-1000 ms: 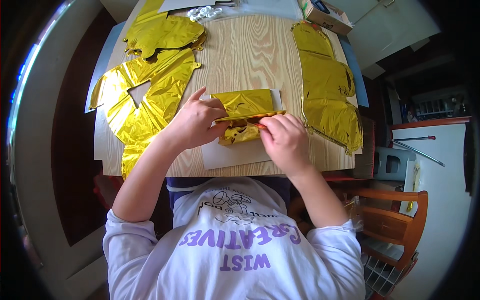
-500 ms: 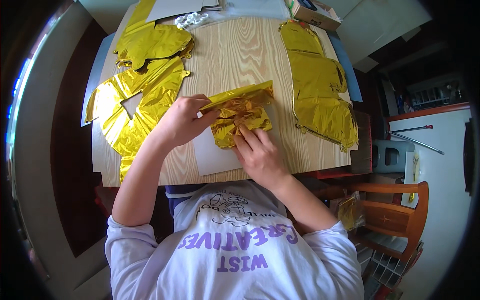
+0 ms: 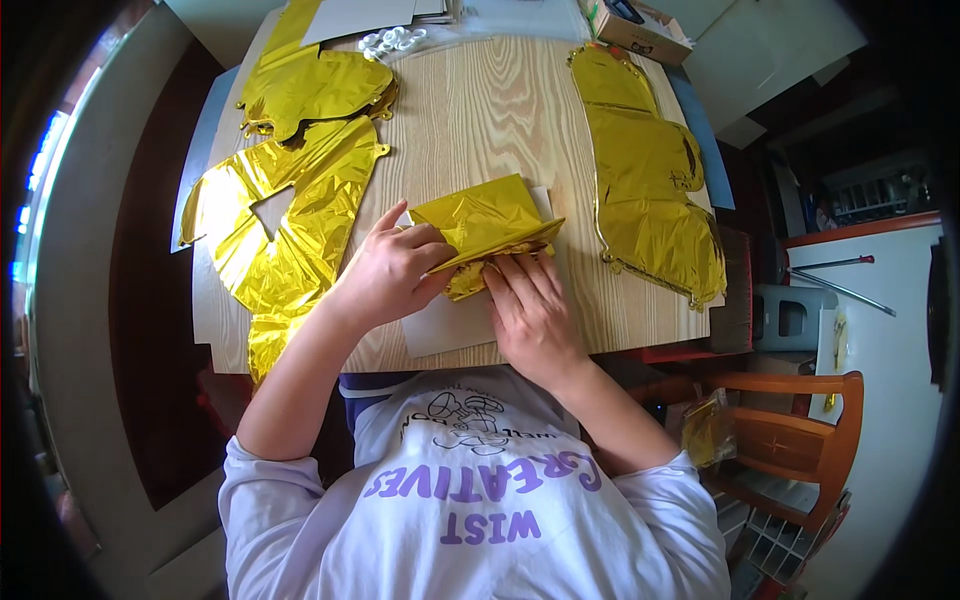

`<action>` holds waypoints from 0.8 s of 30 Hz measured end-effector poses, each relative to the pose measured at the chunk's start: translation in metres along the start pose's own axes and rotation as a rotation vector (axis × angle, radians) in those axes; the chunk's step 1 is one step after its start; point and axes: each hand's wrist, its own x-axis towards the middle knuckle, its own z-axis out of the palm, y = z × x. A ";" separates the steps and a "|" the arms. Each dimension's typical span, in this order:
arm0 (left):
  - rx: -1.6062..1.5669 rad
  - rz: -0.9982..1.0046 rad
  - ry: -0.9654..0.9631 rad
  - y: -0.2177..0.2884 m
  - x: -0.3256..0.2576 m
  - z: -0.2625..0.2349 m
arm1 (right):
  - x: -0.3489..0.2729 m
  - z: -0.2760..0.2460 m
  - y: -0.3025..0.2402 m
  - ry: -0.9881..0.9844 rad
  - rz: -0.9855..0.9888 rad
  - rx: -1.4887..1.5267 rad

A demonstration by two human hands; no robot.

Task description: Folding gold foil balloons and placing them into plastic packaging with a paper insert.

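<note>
Foil [image 3: 478,212], gold, part-folded, lies on pale card [image 3: 432,334] nr front of wood tbl [image 3: 480,110], btwn both hands. L hand [image 3: 392,265] pinches foil's left side, thumb vs. fingers. R hand [image 3: 535,320] has fingers straight & side by side, tips at flap's near edge; can't tell if pinching. Flat gold piece w/ cutout [image 3: 322,235] to L, wavy gold piece [image 3: 640,150] to R.

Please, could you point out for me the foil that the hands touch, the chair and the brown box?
Foil [image 3: 478,214]: head view, on its smooth upper panel.
Chair [image 3: 786,440]: head view, on its backrest.
Brown box [image 3: 655,47]: head view, on its near side.
</note>
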 end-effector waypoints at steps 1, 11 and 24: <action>-0.010 -0.010 0.003 0.000 -0.001 0.000 | -0.001 -0.001 -0.004 0.011 0.013 -0.005; -0.071 -0.054 -0.030 -0.003 0.002 -0.004 | 0.005 0.007 -0.004 -0.020 0.041 0.009; -0.261 -0.146 0.076 -0.004 0.007 0.001 | 0.003 0.017 -0.001 0.026 0.080 0.044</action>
